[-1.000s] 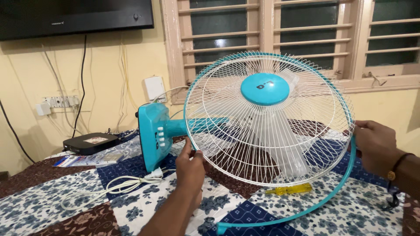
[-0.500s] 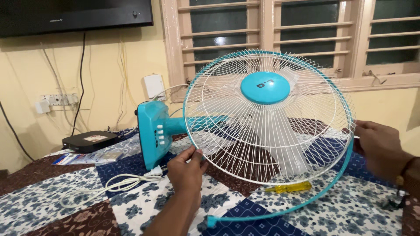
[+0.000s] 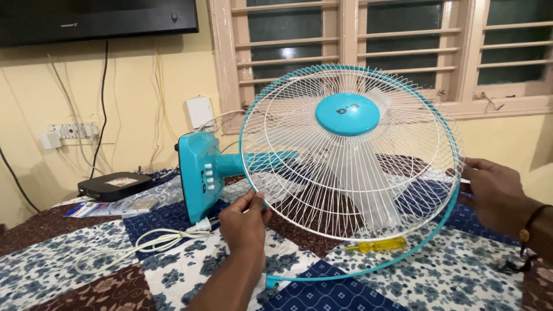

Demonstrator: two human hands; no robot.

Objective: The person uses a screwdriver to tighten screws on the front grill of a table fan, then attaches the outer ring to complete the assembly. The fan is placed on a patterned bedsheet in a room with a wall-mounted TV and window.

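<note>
Hands: left hand (image 3: 245,222) & right hand (image 3: 495,196) grip fan guard (image 3: 345,167) rim.

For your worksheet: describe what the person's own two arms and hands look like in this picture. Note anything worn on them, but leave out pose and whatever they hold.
Both forearms are bare, with no sleeves in view. The left hand wears nothing that shows: no ring, watch or glove. The right hand is also ungloved; at its wrist sits a thin dark cord bracelet with a small golden bead.
</note>
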